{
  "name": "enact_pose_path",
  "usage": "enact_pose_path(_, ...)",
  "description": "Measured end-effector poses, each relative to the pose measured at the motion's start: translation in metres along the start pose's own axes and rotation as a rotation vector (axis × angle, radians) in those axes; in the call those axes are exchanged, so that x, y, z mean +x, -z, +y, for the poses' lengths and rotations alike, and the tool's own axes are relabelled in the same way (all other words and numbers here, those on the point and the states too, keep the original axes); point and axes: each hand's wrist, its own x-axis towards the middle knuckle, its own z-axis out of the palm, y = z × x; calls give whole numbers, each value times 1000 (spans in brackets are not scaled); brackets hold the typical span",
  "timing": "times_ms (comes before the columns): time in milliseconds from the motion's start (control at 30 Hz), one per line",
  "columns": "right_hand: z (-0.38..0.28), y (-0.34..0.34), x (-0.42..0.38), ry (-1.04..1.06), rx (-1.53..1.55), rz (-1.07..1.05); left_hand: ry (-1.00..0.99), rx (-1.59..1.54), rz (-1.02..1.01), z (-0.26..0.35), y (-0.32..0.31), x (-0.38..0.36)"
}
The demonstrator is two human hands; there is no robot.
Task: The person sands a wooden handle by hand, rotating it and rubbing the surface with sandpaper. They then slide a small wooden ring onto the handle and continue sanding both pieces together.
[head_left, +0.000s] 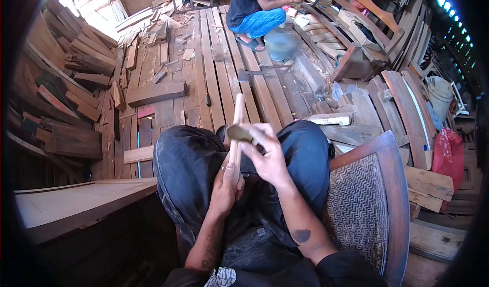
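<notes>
Pale wood, likely light and stiff: the stick (pixel 239 104) slants between the knees (pixel 181 147), best gripped low, where the left hand (pixel 222 189) wraps its fingers; the right hand (pixel 271 160), fingers half-curled, pinches a blurred brown pad (pixel 237 132) against it.

A woodworking workshop, its plank floor (pixel 206 58) strewn with offcuts (pixel 157 93) and wood scraps.

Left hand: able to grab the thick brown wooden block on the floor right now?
Probably not: the left hand is gripping a pale wooden stick, and the thick brown block lies out beyond the dark-trousered left knee. It would likely need freeing, plus a forward lean.
</notes>
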Motion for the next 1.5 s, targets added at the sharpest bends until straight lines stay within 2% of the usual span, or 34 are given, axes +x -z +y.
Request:
enact_pose_path(33,-2,0,4,-76,27,46,1,13,-4,2,-1,-1)
enact_pose_path(100,-1,-3,6,-49,24,87,-4,37,-12,9,-5,-2)
enact_pose_path(200,6,-2,-2,139,-107,-20,-4,-3,11,8,-4,-2)
enact_pose_path(300,3,1,-3,54,-96,-11,32,16,-24,6,-1,-2)
enact_pose_path(333,-4,0,-1,-55,-20,23,25,27,-29,5,-1,-1)
enact_pose_path(433,1,-3,7,-34,-63,85,1,37,-37,3,0,0)
enact_pose_path(533,-5,-3,-2,0,11,9,-1,10,-24,2,1,-2)
enact_pose_path(567,2,-2,-5,80,-44,-20,0,13,-20,2,1,-1)
enact_pose_path(633,-5,1,-5,10,-2,-19,-3,24,-29,2,1,-1)
enact_pose_path(700,-4,-2,2,-63,37,105,-11,46,-55,1,2,0)
enact_pose_path(733,-1,1,7,-46,-38,135,-10,55,-60,3,2,-1)
enact_pose_path(767,12,-3,9,-37,40,185,-10,63,-65,4,2,-3)
enact_pose_path(833,3,-3,7,-9,3,172,-16,43,-57,5,2,-4)
enact_pose_path(900,-10,-4,-4,-60,89,66,-28,-15,-35,2,2,-4)
enact_pose_path(933,0,-3,-9,18,57,27,-28,1,-34,1,2,-3)
enact_pose_path(1067,16,-1,3,44,1,189,-29,66,-57,4,-1,-4)
enact_pose_path(1100,15,-2,6,20,68,221,-28,79,-72,6,-1,-4)
enact_pose_path(1167,9,-3,4,19,-5,207,-24,50,-52,4,1,-5)
enact_pose_path(1233,3,-7,-5,-15,100,95,-18,-41,-39,3,2,-4)
enact_pose_path(1267,11,-5,-12,24,47,64,-17,-18,-41,3,1,-4)
enact_pose_path(1367,13,1,-4,44,16,101,-12,54,-44,6,0,-5)
enact_pose_path(1500,10,-7,2,-1,46,257,-29,91,-40,7,-2,-5)
